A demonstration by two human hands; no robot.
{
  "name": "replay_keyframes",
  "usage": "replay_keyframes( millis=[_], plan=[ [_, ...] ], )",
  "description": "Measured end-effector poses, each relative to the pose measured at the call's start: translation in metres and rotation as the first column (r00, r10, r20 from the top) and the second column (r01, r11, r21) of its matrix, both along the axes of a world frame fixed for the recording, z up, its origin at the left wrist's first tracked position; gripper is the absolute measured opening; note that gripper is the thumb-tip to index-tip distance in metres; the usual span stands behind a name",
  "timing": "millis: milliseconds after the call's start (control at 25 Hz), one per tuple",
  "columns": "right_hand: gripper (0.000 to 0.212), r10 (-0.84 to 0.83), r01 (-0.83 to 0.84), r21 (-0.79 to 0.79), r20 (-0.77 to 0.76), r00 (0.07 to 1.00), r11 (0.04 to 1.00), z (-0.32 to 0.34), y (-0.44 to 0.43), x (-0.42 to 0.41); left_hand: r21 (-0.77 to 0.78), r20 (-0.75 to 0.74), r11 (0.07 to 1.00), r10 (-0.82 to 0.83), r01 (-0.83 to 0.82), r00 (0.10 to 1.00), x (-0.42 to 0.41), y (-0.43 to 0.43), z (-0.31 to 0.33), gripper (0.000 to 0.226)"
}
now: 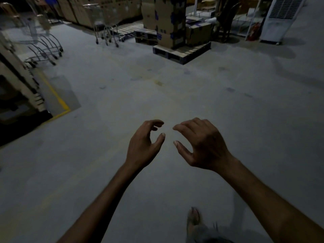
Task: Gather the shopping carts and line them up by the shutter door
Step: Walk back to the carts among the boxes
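Several metal shopping carts (43,44) stand nested in a row at the far left of the dim concrete floor. Another cart (105,32) stands further back, in front of the stacked cartons. My left hand (143,146) and my right hand (203,144) are held out side by side in front of me over bare floor. Both have loosely curled fingers and hold nothing. Both hands are far from any cart. The shutter door is not clearly visible.
A wooden pallet (182,51) loaded with cardboard cartons (168,20) stands ahead at centre. More cartons line the back wall. A white air cooler (280,20) stands at the back right. A yellow floor line (57,99) borders a dark machine at the left. My foot (192,218) shows below.
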State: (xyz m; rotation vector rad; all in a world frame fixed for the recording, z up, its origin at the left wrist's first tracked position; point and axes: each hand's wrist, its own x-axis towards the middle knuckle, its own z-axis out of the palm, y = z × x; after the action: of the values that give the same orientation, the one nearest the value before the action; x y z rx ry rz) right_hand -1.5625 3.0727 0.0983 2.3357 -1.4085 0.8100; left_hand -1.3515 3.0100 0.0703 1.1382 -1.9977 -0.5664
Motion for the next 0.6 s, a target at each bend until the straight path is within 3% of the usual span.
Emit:
replay_keyframes(
  millis=[120, 200, 360, 600],
  plan=[
    [0.035, 0.05, -0.052, 0.029, 0.069, 0.996, 0.998, -0.01, -0.086, -0.011, -0.006, 0.01, 0.999, 0.043, -0.043, 0.999, -0.008, -0.072, -0.008, 0.034],
    [0.033, 0.047, -0.084, 0.143, 0.246, 0.968, 0.986, -0.014, -0.143, -0.019, 0.011, -0.009, 0.996, 0.086, -0.086, 0.996, -0.015, -0.119, -0.008, 0.034],
    [0.033, 0.032, -0.312, 0.38, 0.59, 0.807, 0.871, -0.01, -0.26, -0.031, 0.136, -0.106, 0.974, 0.195, -0.18, 0.975, -0.027, -0.21, 0.006, 0.028],
    [0.024, 0.027, -0.496, 0.461, 0.712, 0.702, 0.736, -0.006, -0.41, -0.013, 0.193, -0.164, 0.928, 0.352, -0.32, 0.922, -0.015, -0.323, 0.033, 0.022]
  ],
)
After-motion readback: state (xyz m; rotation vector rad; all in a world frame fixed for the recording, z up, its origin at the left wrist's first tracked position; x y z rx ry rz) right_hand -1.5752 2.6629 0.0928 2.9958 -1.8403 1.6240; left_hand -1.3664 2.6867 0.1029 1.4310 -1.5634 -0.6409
